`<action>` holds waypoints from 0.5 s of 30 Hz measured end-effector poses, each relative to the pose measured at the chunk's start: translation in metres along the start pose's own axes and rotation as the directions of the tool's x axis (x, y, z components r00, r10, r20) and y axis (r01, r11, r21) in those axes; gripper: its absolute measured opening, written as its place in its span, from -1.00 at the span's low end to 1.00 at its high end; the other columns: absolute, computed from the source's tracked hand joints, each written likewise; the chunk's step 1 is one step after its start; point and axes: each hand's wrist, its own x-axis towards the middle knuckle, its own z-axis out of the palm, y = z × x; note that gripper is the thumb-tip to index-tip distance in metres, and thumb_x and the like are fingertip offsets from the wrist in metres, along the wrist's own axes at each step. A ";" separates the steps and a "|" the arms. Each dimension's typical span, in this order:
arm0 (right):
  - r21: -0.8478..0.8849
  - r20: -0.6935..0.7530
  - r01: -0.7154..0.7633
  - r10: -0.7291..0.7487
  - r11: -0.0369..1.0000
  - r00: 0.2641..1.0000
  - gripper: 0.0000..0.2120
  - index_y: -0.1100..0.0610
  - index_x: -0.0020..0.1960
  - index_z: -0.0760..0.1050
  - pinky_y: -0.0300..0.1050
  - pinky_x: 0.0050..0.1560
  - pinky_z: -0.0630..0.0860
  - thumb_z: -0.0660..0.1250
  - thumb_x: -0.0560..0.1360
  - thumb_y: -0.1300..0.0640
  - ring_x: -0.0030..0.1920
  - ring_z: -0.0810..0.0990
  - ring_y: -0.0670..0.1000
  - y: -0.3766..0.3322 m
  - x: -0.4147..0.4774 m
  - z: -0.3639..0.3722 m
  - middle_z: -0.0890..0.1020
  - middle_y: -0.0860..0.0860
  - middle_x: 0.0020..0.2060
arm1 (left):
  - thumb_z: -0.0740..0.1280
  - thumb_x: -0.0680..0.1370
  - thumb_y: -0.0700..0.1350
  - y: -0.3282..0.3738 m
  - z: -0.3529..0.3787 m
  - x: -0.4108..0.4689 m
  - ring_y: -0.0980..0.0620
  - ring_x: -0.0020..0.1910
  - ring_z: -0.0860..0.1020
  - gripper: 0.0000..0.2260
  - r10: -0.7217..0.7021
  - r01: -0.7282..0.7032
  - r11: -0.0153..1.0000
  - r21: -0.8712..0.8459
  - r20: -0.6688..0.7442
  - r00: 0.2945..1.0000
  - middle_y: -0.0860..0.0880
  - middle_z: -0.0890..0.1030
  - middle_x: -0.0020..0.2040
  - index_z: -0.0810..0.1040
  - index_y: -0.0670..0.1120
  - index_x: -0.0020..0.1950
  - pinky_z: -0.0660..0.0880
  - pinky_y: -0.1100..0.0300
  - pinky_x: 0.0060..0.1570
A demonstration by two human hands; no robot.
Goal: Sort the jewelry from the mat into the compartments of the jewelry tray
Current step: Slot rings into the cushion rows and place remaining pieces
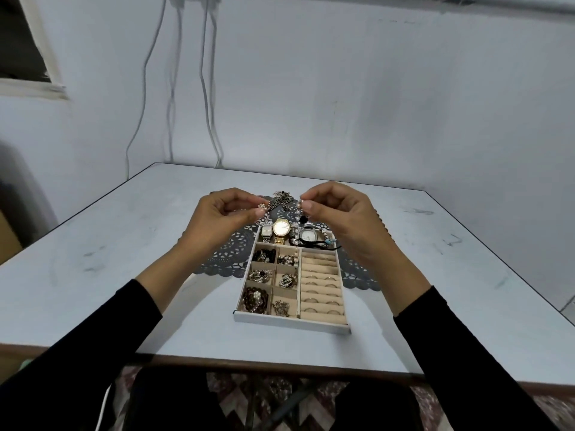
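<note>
Legible text, labels, brands, numbers, signs: none recorded. Item 1, gold round watch [281, 227], pale dial, lay in the far compartment of the jewelry tray [289, 322]; dial markings were too small to read. Item 2, small rectangular watch [266, 232], just left of item 1; the face showed no readable characters. Item 3, silver round watch [307, 235], to the right in the same compartment; hour marks appeared only as faint specks, and any maker's name could not be made out.
</note>
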 end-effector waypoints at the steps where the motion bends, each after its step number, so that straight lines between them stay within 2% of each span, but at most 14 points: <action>1: -0.010 0.006 -0.006 0.006 1.000 1.000 -0.89 0.23 -0.03 0.59 -0.23 -0.08 0.54 0.41 0.44 0.30 -0.14 0.60 -0.05 0.000 -0.002 0.000 0.66 0.00 -0.21 | 0.48 0.45 -0.27 0.000 0.000 -0.001 0.08 -0.01 0.68 -0.85 -0.005 0.005 1.000 -0.003 -0.004 1.000 0.00 0.73 -0.03 0.66 -0.19 0.01 0.59 0.30 -0.04; 4: -0.042 0.009 -0.015 0.016 0.999 1.000 -0.87 0.26 -0.01 0.58 -0.20 -0.04 0.56 0.42 0.44 0.30 -0.13 0.60 -0.01 0.001 -0.007 0.000 0.66 0.04 -0.18 | 0.49 0.45 -0.26 -0.001 -0.002 -0.004 0.06 0.01 0.68 -0.85 -0.013 0.013 1.000 0.004 -0.014 1.000 -0.03 0.73 -0.03 0.67 -0.18 0.00 0.60 0.26 0.00; 8: -0.073 0.039 -0.025 0.028 0.997 0.999 -0.87 0.31 -0.01 0.57 -0.24 -0.10 0.55 0.40 0.45 0.31 -0.18 0.58 -0.04 0.000 -0.012 -0.004 0.64 0.06 -0.21 | 0.49 0.45 -0.26 0.001 -0.003 -0.007 0.08 0.00 0.68 -0.86 -0.007 0.008 1.000 0.008 -0.008 1.000 0.00 0.73 -0.04 0.66 -0.17 0.00 0.59 0.28 -0.02; 15: -0.129 0.172 -0.087 0.109 0.988 0.979 -0.87 0.34 -0.02 0.56 -0.28 -0.11 0.54 0.40 0.44 0.37 -0.16 0.62 -0.09 -0.002 -0.015 -0.008 0.66 0.00 -0.22 | 0.49 0.45 -0.26 0.001 -0.004 -0.006 0.08 -0.01 0.68 -0.87 -0.011 0.011 1.000 -0.002 -0.007 1.000 -0.03 0.73 -0.03 0.67 -0.15 -0.02 0.58 0.30 -0.04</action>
